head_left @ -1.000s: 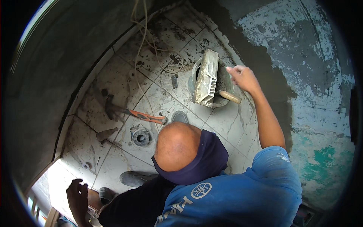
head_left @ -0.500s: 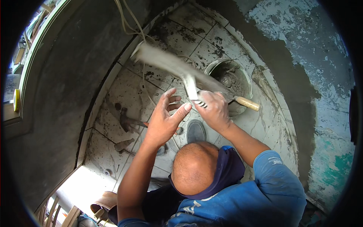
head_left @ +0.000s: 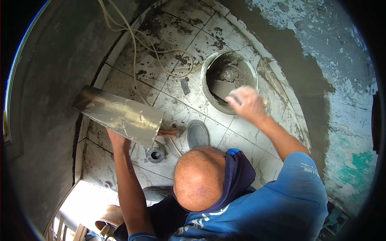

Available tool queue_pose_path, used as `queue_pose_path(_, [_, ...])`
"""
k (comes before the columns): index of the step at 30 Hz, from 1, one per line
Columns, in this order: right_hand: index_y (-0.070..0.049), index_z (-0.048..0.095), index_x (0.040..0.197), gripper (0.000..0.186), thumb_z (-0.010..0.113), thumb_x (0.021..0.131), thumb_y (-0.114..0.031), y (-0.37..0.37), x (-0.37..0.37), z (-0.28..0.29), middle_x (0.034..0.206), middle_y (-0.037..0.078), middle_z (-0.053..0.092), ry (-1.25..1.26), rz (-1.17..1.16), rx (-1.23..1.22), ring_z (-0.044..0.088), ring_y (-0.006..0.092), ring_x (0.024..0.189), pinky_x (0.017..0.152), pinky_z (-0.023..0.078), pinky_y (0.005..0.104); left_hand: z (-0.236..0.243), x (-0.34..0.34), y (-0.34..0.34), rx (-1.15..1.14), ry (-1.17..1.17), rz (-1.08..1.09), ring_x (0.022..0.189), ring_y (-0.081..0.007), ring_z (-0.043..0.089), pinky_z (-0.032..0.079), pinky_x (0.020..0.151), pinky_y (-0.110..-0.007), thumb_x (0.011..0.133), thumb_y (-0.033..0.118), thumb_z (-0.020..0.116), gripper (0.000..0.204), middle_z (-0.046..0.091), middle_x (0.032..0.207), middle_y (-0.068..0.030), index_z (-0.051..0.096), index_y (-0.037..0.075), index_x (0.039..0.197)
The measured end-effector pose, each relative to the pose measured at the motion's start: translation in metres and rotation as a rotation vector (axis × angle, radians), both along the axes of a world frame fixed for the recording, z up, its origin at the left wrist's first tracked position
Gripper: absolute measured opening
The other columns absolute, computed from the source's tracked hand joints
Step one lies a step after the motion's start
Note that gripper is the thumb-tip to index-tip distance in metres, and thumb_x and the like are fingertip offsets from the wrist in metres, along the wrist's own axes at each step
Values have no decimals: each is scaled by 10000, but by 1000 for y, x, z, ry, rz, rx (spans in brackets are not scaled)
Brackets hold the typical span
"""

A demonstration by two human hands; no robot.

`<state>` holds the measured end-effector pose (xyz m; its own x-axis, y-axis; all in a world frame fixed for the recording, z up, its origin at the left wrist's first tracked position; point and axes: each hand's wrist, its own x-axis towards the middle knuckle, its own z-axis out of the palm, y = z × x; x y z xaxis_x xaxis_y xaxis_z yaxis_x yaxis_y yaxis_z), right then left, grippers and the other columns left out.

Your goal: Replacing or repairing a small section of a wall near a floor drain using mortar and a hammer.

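Observation:
A long rectangular plastering trowel point(head_left: 120, 116) lies nearly level at the left, its wet grey face up. My left hand point(head_left: 118, 138) is under it and bears it; the fingers and the handle are hidden below the plate. On the right stands a bucket point(head_left: 204, 78) with grey mortar point(head_left: 237, 68) inside. The flat blade of a pointing trowel point(head_left: 220, 87) rests in the mortar. My right hand point(head_left: 248, 103), somewhat blurred, is closed over that trowel's wooden handle at the near rim, with the handle's end showing beside the palm.
A pale hose point(head_left: 157, 52) loops over the dirty floor tiles point(head_left: 189, 108). Red-handled pliers or a similar tool point(head_left: 169, 132) and a grey round fitting point(head_left: 155, 154) lie below the plastering trowel. A small dark piece point(head_left: 185, 86) lies left of the bucket. Walls curve close on both sides.
The plastering trowel has passed from my right hand to my left and swung leftward, face up. My right hand has moved right, onto the wooden handle at the bucket.

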<state>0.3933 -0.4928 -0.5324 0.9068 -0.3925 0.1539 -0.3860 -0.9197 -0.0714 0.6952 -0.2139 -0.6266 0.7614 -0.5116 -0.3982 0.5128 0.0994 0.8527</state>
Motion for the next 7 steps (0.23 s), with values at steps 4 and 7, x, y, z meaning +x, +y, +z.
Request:
queue_pose_path(4, [-65, 673, 1030, 459, 614, 827, -472, -41, -22, 4, 1084, 124, 575, 682, -395, 101, 477, 282, 1115, 919, 416, 432, -25, 9, 12, 101, -1, -78, 954, -212, 585, 501, 807, -342, 906, 132, 555, 396, 559, 1163, -115, 454, 17, 1272])
queue_pose_path(7, [-83, 666, 1107, 501, 597, 835, -499, -45, -19, -22, 1200, 139, 531, 1012, -328, 148, 406, 290, 1197, 1044, 302, 431, -49, 11, 12, 293, -50, -167, 1094, -219, 533, 442, 935, -368, 912, 177, 561, 486, 514, 1256, -101, 402, 49, 1353])
